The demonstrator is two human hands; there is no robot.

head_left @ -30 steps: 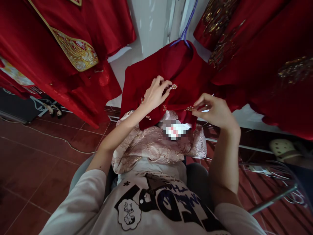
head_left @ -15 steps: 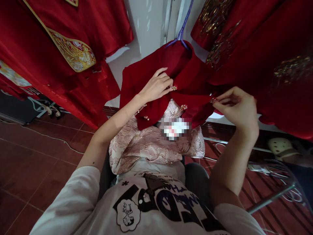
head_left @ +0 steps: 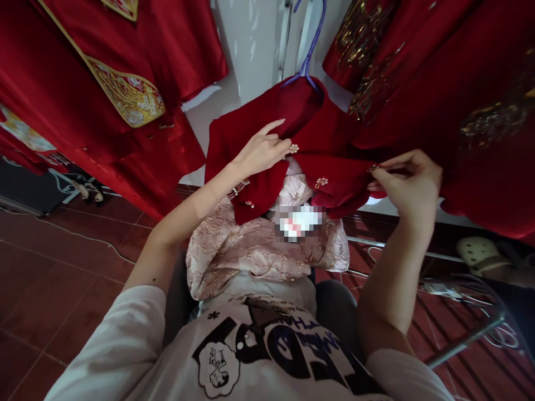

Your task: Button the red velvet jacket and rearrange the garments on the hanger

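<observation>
A small red jacket (head_left: 330, 139) with pearl-flower buttons hangs on a purple hanger (head_left: 308, 53) in front of me. My left hand (head_left: 263, 149) pinches its front flap beside one button (head_left: 293, 148). My right hand (head_left: 403, 182) grips the lower right edge of the flap at another button and holds it stretched out to the right. A third button (head_left: 321, 182) shows on the flap between my hands. A pale pink brocade garment (head_left: 259, 245) lies on my lap under the jacket.
Red embroidered robes hang at left (head_left: 108, 83) and at right (head_left: 451, 89). A metal rack (head_left: 472, 328) stands at lower right, with a cream clog (head_left: 480, 253) beyond it. A white cable (head_left: 83, 236) crosses the red tile floor at left.
My right hand has moved rightward along the flap, from the middle button to the far edge, pulling the fabric out. My left hand has shifted slightly up along the flap.
</observation>
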